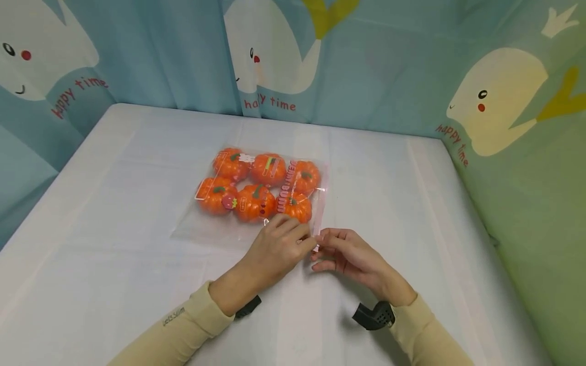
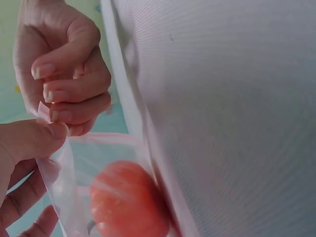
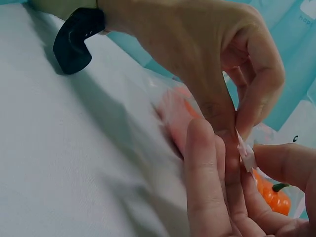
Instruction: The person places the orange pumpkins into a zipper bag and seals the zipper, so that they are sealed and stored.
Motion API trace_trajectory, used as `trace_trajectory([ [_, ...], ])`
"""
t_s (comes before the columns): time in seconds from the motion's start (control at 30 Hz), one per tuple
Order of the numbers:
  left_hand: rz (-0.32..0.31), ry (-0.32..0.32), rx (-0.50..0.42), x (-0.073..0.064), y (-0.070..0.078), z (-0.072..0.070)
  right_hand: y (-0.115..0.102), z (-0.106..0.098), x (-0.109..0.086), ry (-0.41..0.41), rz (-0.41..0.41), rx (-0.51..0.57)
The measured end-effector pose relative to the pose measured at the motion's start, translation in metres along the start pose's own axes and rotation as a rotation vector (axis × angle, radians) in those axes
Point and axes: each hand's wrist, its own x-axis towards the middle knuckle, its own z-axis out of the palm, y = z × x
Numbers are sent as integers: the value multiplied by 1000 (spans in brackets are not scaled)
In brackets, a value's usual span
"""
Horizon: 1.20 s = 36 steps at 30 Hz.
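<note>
A clear printed plastic bag [image 1: 247, 235] lies flat, with several orange toy pumpkins [image 1: 256, 203] inside in two rows. Its pink-edged strip [image 1: 322, 201] runs down the right side. My left hand [image 1: 276, 249] pinches the bag's near right corner between thumb and curled fingers. Right beside it, my right hand [image 1: 350, 256] pinches the end of the pink strip with thumb and index finger, the other fingers loosely bent. In the right wrist view a small pale pink end piece [image 3: 247, 157] shows between the fingertips. Through the bag, the left wrist view shows one pumpkin [image 2: 129, 200] up close.
The bag rests on a white-covered table [image 1: 114, 229]. Blue-green curtains [image 1: 389, 66] with whale prints hang along the back and right edges. Black wrist devices [image 1: 375, 316] sit at both sleeve cuffs.
</note>
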Motion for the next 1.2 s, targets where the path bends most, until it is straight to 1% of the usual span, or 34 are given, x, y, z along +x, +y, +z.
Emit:
trace_trajectory([
  [0.1,-1,-10,-4,0,-1,-2,-2,2,0,26,-16,2],
  [0.3,13,-23,-21,1,-2,-4,-5,5,3,135,-33,-6],
  [0.4,16,-32,-33,2,-2,-5,-6,5,4,162,-44,-12],
  [0.5,11,-34,-45,2,-1,-5,-6,3,3,138,-31,-27],
  [0.67,21,-28,-71,1,1,-4,-5,-3,0,37,28,-61],
  [0.8,24,-43,-68,1,2,-4,-4,-7,-1,-23,44,-92],
  [1.0,20,-59,-53,1,3,-6,-2,-11,-1,-58,54,-126],
  [1.2,19,-69,-48,2,3,-8,-5,-11,-1,-53,63,-148],
])
